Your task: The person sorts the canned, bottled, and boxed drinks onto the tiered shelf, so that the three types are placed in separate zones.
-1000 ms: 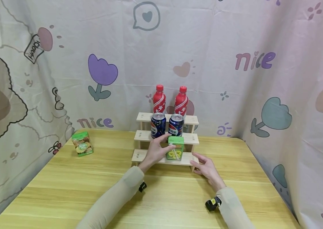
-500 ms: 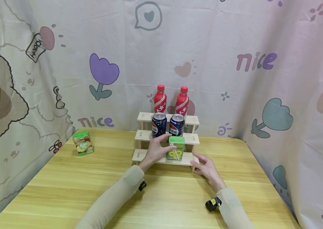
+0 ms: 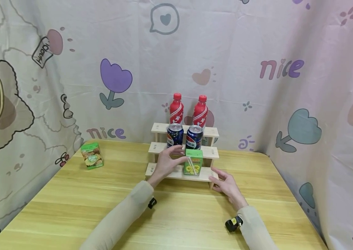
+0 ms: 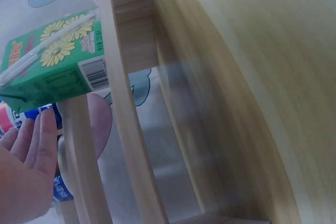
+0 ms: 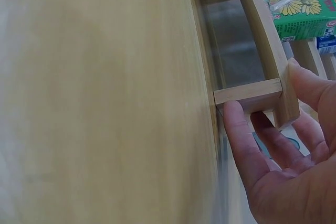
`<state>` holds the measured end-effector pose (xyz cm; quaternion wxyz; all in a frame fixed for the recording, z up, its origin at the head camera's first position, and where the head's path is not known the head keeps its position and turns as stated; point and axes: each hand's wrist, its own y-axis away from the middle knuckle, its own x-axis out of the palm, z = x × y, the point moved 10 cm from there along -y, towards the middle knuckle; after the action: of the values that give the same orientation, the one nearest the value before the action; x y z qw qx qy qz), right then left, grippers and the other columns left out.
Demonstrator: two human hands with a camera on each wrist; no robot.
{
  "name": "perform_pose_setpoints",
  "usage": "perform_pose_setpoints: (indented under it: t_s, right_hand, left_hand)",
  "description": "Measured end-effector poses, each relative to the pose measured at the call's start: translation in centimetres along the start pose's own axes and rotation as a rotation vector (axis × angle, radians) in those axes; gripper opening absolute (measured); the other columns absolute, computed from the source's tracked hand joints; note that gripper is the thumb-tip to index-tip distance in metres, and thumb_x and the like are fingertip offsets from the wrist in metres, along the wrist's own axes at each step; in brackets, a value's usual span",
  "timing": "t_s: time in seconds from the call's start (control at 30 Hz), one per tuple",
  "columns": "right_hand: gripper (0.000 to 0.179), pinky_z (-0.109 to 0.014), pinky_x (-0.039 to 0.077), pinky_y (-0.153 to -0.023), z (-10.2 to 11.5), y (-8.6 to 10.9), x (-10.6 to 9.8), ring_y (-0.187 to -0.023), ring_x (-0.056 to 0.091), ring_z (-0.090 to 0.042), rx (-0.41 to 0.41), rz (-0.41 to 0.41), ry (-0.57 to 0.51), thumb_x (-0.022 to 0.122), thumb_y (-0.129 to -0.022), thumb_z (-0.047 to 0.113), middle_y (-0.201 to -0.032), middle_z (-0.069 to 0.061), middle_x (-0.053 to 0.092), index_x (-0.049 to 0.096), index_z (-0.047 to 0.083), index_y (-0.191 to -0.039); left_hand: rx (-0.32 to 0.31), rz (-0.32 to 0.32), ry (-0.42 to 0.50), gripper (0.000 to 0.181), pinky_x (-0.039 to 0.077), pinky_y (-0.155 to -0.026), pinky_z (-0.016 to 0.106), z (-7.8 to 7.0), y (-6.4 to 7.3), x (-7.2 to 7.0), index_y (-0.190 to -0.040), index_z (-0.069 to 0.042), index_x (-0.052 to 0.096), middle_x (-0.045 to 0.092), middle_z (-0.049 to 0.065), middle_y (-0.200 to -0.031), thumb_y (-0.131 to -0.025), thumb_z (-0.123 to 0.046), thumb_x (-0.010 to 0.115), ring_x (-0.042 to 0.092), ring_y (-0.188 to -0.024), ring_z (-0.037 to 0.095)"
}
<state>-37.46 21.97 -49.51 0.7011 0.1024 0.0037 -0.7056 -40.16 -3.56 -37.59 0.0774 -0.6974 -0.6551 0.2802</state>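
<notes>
A green drink carton with yellow flowers and a white straw stands upright on the lowest tier of a wooden step shelf. Just left of it is my left hand, thumb and fingers spread. In the left wrist view, the fingers of my left hand look straight, with a gap to the carton. My right hand holds the right end of the lowest tier. In the right wrist view, my right hand has its thumb on the board and fingertips against the leg.
Two dark blue cola cans stand on the middle tier. Two red bottles stand on the top tier. Another green carton sits at the far left of the wooden table. A printed curtain hangs behind.
My left hand has let go of the carton and drawn slightly left. The carton stays on the lowest tier. My right hand keeps its hold on the shelf end.
</notes>
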Motion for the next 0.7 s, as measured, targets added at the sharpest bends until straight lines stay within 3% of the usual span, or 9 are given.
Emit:
perform_pose_setpoints:
  t_s: [0.13,0.27,0.5,0.7]
  right_hand:
    - [0.061,-0.034,0.059,-0.079,0.1,0.0,0.0,-0.104,0.067,-0.025,-0.018,0.007,0.0,0.074,-0.088,0.02,-0.15,-0.029,0.037,0.051,0.013,-0.143]
    - [0.063,-0.032,0.059,-0.079,-0.1,0.1,0.1,-0.112,0.064,-0.028,-0.024,0.011,0.013,0.076,-0.087,0.024,-0.152,-0.031,0.032,0.05,0.014,-0.143]
    - [0.06,-0.035,0.058,-0.083,-0.4,0.2,0.0,-0.121,0.058,-0.035,-0.005,0.0,-0.001,0.075,-0.088,0.02,-0.154,-0.031,0.027,0.052,0.014,-0.142]
    - [0.059,-0.04,0.058,-0.085,0.2,0.3,0.1,-0.111,0.064,-0.029,-0.007,0.005,0.004,0.073,-0.089,0.017,-0.153,-0.03,0.03,0.05,0.012,-0.144]
  left_hand:
    - [-0.005,-0.03,0.002,0.039,0.055,-0.083,0.034,-0.1,0.0,-0.9,-0.112,-0.013,0.071,0.074,0.003,-0.097,-0.078,-0.026,0.084,0.069,-0.085,0.016]
    - [-0.041,-0.006,0.043,0.028,0.055,-0.074,0.03,0.0,-0.1,-1.4,-0.103,-0.013,0.073,0.074,0.004,-0.091,-0.081,-0.028,0.081,0.067,-0.08,0.016]
    - [-0.14,-0.01,0.172,0.022,0.06,-0.074,0.046,1.0,0.0,-3.1,-0.1,-0.006,0.073,0.074,0.011,-0.092,-0.088,-0.024,0.075,0.07,-0.083,0.034]
    - [-0.224,-0.031,0.196,0.025,0.06,-0.074,0.042,2.3,0.1,-4.7,-0.104,0.001,0.07,0.073,0.01,-0.087,-0.091,-0.021,0.071,0.069,-0.076,0.021]
